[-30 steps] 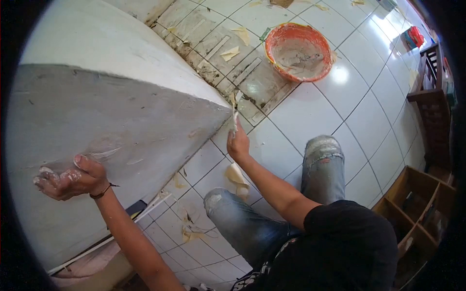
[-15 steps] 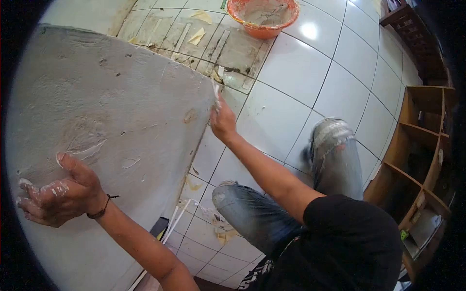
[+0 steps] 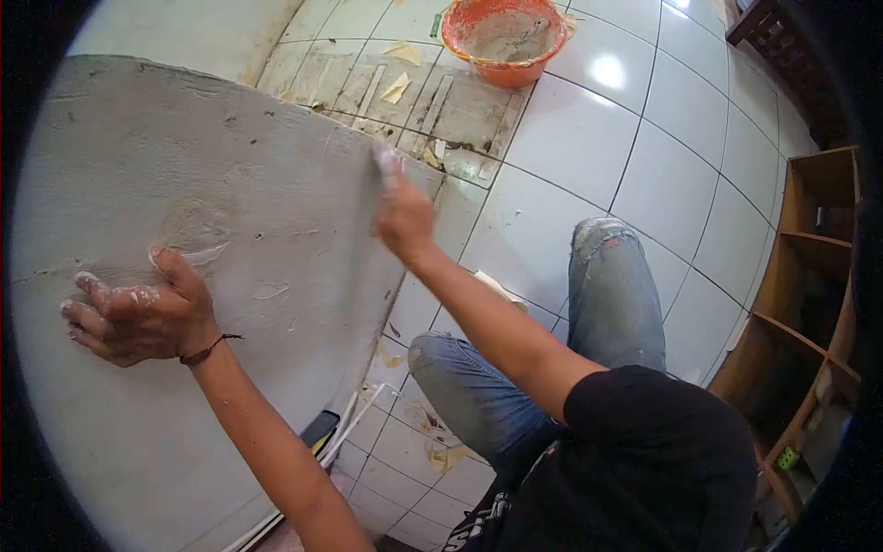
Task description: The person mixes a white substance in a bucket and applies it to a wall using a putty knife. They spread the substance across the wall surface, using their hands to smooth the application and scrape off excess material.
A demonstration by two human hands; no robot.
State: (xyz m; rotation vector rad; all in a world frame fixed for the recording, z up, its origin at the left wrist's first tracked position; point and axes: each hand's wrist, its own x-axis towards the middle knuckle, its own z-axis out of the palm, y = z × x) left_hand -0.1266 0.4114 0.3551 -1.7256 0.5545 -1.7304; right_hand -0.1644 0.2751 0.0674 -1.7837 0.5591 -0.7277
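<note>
A grey plastered wall panel (image 3: 276, 193) fills the left side, with rough patches and thin ridges on its surface. My left hand (image 3: 143, 317) is over its lower left part, fingers loosely curved and apart, the tips and knuckles smeared with white paste. Nothing shows in that hand, and a dark cord bracelet (image 3: 210, 348) circles the wrist. Near the panel's right end, close to its top edge, is my right hand (image 3: 405, 216). Its whitish fingers point upward and are blurred by motion, so I cannot tell whether they hold something.
An orange basin (image 3: 510, 69) with grey-white paste inside stands on the white tiled floor (image 3: 575, 129). Paper scraps (image 3: 397, 88) lie on stained tiles behind the panel. To the right stands a wooden shelf (image 3: 796, 322). White pipes (image 3: 354, 419) lie by the panel's base.
My right hand has moved from the panel's right edge leftward onto its face. The view has shifted a little; my left hand keeps much the same pose on the panel.
</note>
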